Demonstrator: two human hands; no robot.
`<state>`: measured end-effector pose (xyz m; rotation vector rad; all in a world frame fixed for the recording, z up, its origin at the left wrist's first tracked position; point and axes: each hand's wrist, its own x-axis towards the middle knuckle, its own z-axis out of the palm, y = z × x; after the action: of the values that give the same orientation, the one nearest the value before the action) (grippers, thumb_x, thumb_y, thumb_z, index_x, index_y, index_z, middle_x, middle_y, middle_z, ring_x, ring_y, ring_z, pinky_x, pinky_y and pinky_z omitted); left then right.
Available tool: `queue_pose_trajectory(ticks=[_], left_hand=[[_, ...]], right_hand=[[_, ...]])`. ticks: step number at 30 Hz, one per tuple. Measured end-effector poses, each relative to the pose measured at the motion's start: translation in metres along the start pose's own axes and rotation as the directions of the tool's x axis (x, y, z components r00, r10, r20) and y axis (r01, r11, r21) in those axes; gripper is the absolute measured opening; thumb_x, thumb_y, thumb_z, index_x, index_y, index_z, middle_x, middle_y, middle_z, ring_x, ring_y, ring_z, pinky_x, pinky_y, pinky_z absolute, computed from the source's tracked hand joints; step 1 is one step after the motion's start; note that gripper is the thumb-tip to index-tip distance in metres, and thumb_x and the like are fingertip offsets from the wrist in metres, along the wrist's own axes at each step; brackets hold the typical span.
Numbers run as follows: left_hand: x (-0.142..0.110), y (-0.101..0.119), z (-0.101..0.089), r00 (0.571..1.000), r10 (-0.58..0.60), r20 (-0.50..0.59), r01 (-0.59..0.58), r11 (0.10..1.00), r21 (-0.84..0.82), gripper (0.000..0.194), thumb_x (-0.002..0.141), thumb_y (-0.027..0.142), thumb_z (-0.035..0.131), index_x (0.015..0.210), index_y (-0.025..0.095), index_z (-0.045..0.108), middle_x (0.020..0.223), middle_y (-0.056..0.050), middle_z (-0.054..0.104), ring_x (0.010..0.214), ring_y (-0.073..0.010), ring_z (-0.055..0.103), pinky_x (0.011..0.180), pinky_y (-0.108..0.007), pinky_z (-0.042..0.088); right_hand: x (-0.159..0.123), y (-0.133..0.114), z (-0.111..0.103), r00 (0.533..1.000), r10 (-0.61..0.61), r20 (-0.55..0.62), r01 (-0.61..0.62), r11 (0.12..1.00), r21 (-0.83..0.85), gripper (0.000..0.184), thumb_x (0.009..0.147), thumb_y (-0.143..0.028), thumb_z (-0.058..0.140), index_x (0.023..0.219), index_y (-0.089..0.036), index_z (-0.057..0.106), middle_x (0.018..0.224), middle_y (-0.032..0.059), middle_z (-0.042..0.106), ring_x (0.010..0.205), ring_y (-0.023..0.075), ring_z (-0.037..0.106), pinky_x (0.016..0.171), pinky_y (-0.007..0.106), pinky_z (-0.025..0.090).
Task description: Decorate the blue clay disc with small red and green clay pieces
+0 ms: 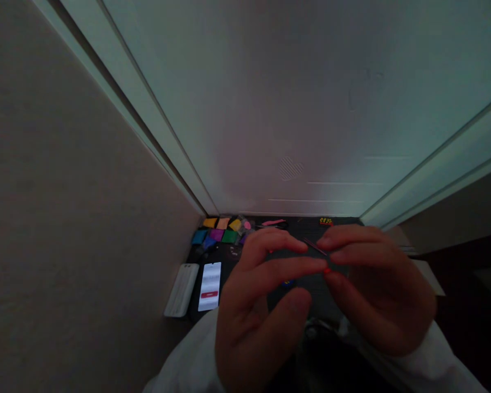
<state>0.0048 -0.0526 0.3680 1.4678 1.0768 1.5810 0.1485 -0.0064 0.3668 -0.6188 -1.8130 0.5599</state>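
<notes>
Both my hands are raised over a dark tabletop, with their fingertips close together. My left hand (262,295) has its fingers stretched and its thumb apart; one fingertip touches or nearly touches a tiny red piece (327,271). At the thumb tip of my right hand (380,289) sits that same red piece, too small to name. A thin, dark, needle-like rod (314,246) slants between the two hands, its lower end at my right fingertips, which are bent close together. Behind my left fingers a small blue item (287,283) shows in part.
Several colored packets (229,236) lie at the back left. A lit phone (210,286) and a white case (182,289) are nearer on the left. A pink-handled tool (273,222) and a yellow-dotted red item (326,221) lie along the white panel (245,136) behind.
</notes>
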Motion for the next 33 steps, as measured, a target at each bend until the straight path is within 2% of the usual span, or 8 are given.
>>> queue_pose_trajectory(ticks=[5,10,18,33], left_hand=[[-0.0013,-0.0012,-0.0008,0.999,0.025,0.021,-0.026,0.998,0.064,0.023,0.077,0.028,0.048,0.091,0.022,0.064,0.1,-0.007,0.053,0.102,-0.0235,0.044,0.097,-0.042,0.026],[-0.0016,-0.0015,0.001,1.0,0.02,0.001,-0.02,1.0,0.015,0.023,0.077,0.03,0.047,0.093,0.024,0.063,0.103,-0.006,0.052,0.103,-0.024,0.043,0.098,-0.043,0.025],[-0.0011,-0.0013,-0.0002,1.0,0.012,0.028,-0.012,1.0,0.011,0.022,0.077,0.028,0.048,0.091,0.022,0.063,0.103,-0.006,0.051,0.103,-0.0236,0.043,0.097,-0.042,0.026],[-0.0011,-0.0016,0.0014,0.998,0.064,0.024,-0.064,0.998,0.016,0.023,0.076,0.029,0.048,0.092,0.02,0.063,0.103,-0.007,0.05,0.103,-0.0244,0.043,0.096,-0.043,0.027]], right_hand=[[-0.001,0.0005,0.0005,1.0,0.01,0.008,-0.01,1.0,0.028,0.028,0.065,-0.008,0.058,0.09,-0.021,0.055,0.088,0.0049,0.058,0.084,0.0184,0.056,0.076,0.036,0.047],[-0.0015,0.0006,0.0012,1.0,0.024,0.012,-0.024,0.999,0.039,0.028,0.067,-0.009,0.057,0.092,-0.02,0.055,0.09,0.0056,0.059,0.086,0.0187,0.056,0.076,0.036,0.047],[-0.0013,-0.0008,0.0028,0.999,0.033,0.009,-0.034,0.997,0.066,0.031,0.065,-0.007,0.057,0.093,-0.019,0.055,0.09,0.0055,0.059,0.087,0.0191,0.056,0.075,0.036,0.047],[-0.0035,0.0017,0.0037,0.996,0.062,0.059,-0.071,0.982,0.176,0.035,0.064,-0.002,0.057,0.096,-0.016,0.054,0.093,0.0063,0.056,0.091,0.0199,0.052,0.08,0.037,0.042]])
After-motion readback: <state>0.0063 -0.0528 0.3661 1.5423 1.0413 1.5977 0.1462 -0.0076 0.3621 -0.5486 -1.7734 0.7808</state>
